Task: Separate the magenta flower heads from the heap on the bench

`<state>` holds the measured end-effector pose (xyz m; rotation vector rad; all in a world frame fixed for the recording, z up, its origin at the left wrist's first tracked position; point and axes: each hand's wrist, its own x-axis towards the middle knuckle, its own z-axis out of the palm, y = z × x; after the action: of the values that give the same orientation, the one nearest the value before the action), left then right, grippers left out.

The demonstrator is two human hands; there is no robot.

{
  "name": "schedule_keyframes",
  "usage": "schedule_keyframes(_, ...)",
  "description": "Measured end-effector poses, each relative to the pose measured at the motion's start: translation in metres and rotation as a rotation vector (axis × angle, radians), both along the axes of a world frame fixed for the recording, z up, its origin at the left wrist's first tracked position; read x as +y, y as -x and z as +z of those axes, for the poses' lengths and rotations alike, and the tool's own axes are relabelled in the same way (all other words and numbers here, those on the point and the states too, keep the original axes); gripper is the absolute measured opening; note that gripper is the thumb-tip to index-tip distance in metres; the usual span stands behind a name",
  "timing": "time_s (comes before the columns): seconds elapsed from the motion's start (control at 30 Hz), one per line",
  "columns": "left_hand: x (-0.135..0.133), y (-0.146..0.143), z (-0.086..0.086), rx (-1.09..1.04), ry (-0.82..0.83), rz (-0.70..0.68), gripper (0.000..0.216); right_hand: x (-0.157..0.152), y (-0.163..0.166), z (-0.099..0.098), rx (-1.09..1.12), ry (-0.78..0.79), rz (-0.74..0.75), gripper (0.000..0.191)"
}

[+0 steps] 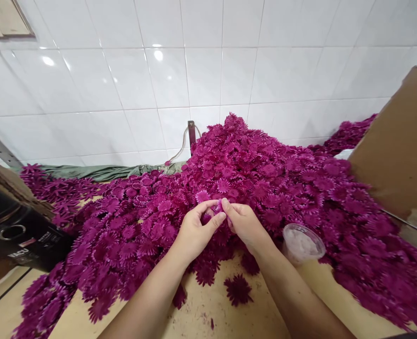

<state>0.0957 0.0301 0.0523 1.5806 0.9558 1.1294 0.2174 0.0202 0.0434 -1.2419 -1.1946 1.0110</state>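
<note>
My left hand (198, 227) and my right hand (244, 223) meet in front of a large heap of magenta flower heads (250, 165). Between my fingertips is a small magenta flower head (219, 205), mostly hidden by the fingers. The left thumb and forefinger curve round it, and the right thumb and fingers are pinched against its other side. A paler flower head (202, 196) lies on the heap just beyond my left forefinger. Right of my right wrist stands a clear plastic cup (302, 242) with whitish contents.
A loose dark magenta flower head (238, 289) lies on the tan tabletop (208, 315). At left stands a black cylindrical container (20, 235) beside cardboard. A large cardboard sheet or box (399, 146) rises at right. White wall tiles (201, 75) stand behind the heap.
</note>
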Motion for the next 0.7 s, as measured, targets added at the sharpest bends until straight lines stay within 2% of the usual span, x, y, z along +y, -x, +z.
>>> schedule_keyframes(0.1, 0.005, 0.000, -0.001, -0.087, 0.054, -0.013, 0.013, -0.002, 0.000, 0.000, 0.080, 0.025, 0.098, 0.050)
schedule_keyframes(0.2, 0.010, 0.002, -0.003, -0.235, 0.180, 0.004, 0.018, -0.004, 0.000, -0.002, 0.131, 0.006, 0.155, 0.045)
schedule_keyframes(0.27, 0.011, 0.003, -0.003, -0.299, 0.239, 0.028, 0.019, -0.005, -0.001, -0.002, 0.116, -0.035, 0.132, 0.042)
schedule_keyframes(0.37, 0.010, 0.004, -0.002, -0.311, 0.266, 0.038, 0.018, -0.001, -0.008, -0.001, 0.098, -0.093, 0.037, 0.037)
schedule_keyframes(0.5, 0.010, 0.013, 0.002, -0.355, 0.258, 0.089, 0.016, 0.011, -0.032, 0.001, 0.092, -0.183, -0.266, 0.032)
schedule_keyframes(0.6, 0.012, 0.021, 0.004, -0.356, 0.255, 0.084, 0.017, 0.017, -0.045, 0.002, -0.121, -0.234, -0.445, 0.027)
schedule_keyframes(0.7, 0.011, 0.020, 0.003, -0.296, 0.261, 0.044, 0.024, 0.015, -0.035, 0.004, -0.369, -0.294, -0.427, 0.044)
